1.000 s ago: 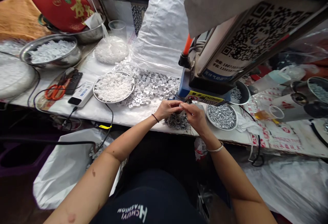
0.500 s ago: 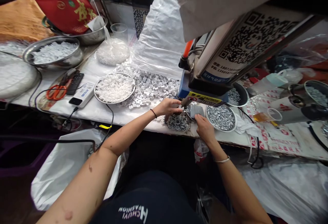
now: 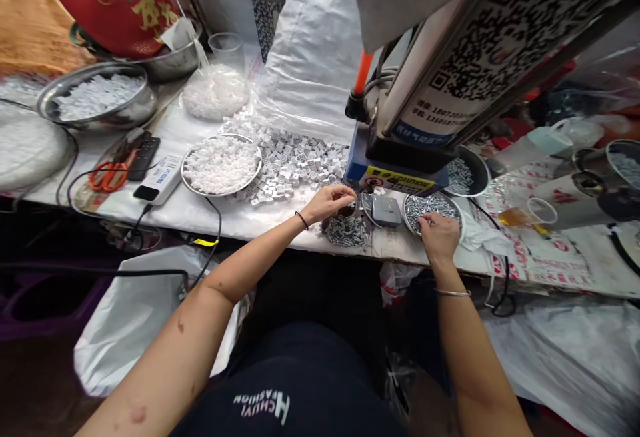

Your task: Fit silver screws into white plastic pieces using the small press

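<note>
Orange-handled scissors (image 3: 107, 177), red bag with gold characters (image 3: 120, 3), white beads in silver dish (image 3: 221, 165), blue press base (image 3: 395, 171)

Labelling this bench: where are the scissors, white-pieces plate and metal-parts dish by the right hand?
scissors (image 3: 120, 167): head view, orange handles.
white-pieces plate (image 3: 220, 195): head view, near rim.
metal-parts dish (image 3: 405, 215): head view, left rim.

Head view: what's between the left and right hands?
A small grey block lies between left hand and right hand, beside the rim of the metal-pin dish; shown in the head view.
</note>
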Demonstrator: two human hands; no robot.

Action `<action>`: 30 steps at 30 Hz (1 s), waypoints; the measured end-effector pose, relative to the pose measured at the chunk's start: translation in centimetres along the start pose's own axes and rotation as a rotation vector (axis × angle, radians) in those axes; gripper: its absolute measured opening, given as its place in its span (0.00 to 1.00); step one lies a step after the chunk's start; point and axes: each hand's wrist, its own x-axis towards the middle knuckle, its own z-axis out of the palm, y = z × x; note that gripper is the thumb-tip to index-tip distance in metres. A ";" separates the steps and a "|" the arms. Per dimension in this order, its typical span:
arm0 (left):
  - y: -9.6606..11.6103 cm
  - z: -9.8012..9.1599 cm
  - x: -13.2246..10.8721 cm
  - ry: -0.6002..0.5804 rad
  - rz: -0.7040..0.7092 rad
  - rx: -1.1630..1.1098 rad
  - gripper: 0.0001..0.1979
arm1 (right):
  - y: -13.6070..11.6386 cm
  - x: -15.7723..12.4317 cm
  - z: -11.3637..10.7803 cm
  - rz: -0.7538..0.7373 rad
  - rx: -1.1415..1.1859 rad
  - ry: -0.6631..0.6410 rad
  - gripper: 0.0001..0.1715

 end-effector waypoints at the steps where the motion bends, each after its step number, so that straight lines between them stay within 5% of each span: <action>1: 0.3 0.1 0.0 0.014 -0.017 0.049 0.12 | -0.1 0.1 -0.2 -0.005 -0.020 -0.008 0.11; 8: 0.1 0.8 0.1 0.047 -0.029 0.105 0.13 | -0.4 0.0 -1.8 -0.006 0.014 0.010 0.13; 13: -0.5 2.3 -3.2 0.440 0.188 0.437 0.15 | -2.7 -1.5 -3.1 0.270 0.656 0.007 0.16; 18: -1.3 4.3 -5.6 0.425 0.176 0.865 0.10 | -5.9 -3.8 -3.9 0.512 1.207 -0.266 0.21; 25: -1.5 4.6 -5.5 0.377 0.154 0.944 0.09 | -9.7 -6.3 -4.9 0.248 1.002 -0.262 0.16; 30: -1.5 4.6 -5.6 0.386 0.153 0.916 0.08 | -11.2 -6.6 -4.6 0.337 1.113 -0.298 0.18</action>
